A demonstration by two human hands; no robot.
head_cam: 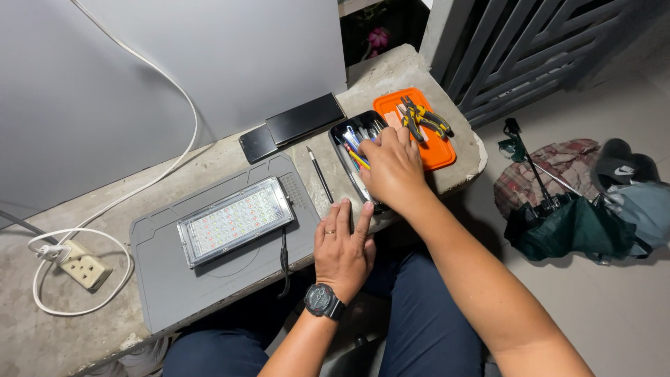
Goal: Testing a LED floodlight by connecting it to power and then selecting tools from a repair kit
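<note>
With the left hand (342,244) flat and released at the desk's near edge, the right hand (392,167), its grip hidden, should pick slowly through the black tool case (347,150) so nothing spills.

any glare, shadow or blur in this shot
Head view: sharp overall, no motion blur; the white backboard is evenly lit without hot spots; the right hand shades the black tool tray; wide-angle lens bends the concrete bench edge.
</note>
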